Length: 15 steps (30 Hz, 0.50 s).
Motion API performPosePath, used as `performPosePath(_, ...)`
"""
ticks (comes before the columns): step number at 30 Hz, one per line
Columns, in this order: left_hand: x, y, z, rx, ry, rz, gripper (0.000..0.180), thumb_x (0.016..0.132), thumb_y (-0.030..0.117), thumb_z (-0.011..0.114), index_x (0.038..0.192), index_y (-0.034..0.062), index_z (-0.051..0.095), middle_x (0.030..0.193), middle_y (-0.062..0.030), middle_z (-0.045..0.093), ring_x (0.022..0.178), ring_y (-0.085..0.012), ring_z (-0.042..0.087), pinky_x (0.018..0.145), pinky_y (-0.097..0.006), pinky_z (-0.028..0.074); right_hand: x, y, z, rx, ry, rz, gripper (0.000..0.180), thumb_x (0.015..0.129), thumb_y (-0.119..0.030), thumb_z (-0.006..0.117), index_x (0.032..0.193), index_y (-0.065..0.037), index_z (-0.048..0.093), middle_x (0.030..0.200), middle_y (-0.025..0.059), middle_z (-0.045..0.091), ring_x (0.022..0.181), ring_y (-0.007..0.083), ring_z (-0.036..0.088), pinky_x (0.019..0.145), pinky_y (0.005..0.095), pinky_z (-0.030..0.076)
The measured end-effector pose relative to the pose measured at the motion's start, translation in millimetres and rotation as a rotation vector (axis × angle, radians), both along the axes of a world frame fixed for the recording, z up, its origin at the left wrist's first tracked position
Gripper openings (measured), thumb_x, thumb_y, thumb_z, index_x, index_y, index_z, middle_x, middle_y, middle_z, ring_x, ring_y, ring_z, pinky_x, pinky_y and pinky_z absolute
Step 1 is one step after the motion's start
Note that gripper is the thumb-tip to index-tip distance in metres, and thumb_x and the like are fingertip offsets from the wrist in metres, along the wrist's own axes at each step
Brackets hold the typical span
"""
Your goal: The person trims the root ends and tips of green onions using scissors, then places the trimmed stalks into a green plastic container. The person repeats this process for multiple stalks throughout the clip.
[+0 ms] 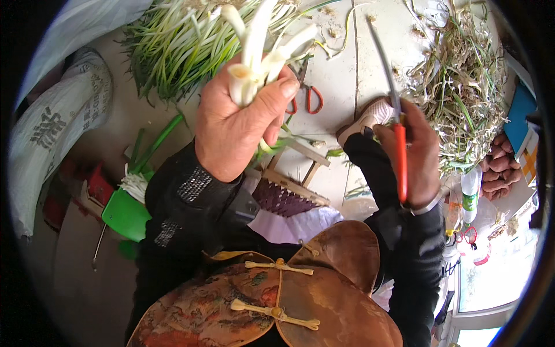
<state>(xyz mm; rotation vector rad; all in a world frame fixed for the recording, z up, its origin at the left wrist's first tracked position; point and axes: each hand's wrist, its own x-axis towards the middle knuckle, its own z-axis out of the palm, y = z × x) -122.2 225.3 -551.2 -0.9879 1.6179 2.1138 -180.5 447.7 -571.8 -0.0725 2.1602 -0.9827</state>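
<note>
White stalks (255,46) jut from the left hand (234,124).

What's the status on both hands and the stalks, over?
Left hand gripping white stalks. Right hand gripping red-handled knife, apart from stalks. Nothing seen blocking either; red-handled scissors on floor below.

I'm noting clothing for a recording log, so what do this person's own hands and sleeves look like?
The left hand and right hand are both bare, without gloves. The left sleeve is black, with two glittery silver patches near the cuff. The right sleeve is also black, and a thin silvery band circles that wrist.
</note>
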Motion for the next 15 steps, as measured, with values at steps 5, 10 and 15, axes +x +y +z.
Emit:
performPosePath(5,14.6,-1.3,-4.0,0.08,0.04,-0.054,0.024,0.091,0.021,0.05,0.098,-0.0021,0.047,0.06,-0.0013,0.044,0.044,-0.0093,0.041,0.045,-0.023,0.037,-2.8,7.4,29.7,0.273,0.31,0.053,0.041,0.075,-0.001,0.064,0.115,-0.001,0.056,0.068,-0.0018,0.048,0.06,0.0064,0.044,0.055,0.0199,0.037)
performPosePath(10,46.7,-2.6,8.4,0.164,0.267,0.033,0.027,0.095,0.026,0.043,0.1,0.0004,0.049,0.066,0.0016,0.045,0.053,-0.0075,0.044,0.056,-0.025,0.039,38.3,20.1,53.5,0.122,0.441,-0.018,0.043,0.07,0.001,0.067,0.111,0.003,0.056,0.073,0.0053,0.053,0.064,0.0105,0.049,0.059,0.0234,0.042)
performPosePath(15,56.9,13.6,28.0,0.343,0.49,0.047,0.025,0.093,0.024,0.049,0.102,0.0008,0.05,0.069,0.0015,0.049,0.059,-0.011,0.047,0.064,-0.028,0.041,79.7,33.9,75.8,-0.135,0.585,0.005,0.038,0.07,-0.007,0.072,0.103,0.006,0.057,0.066,0.0144,0.058,0.057,0.02,0.057,0.056,0.0311,0.046)
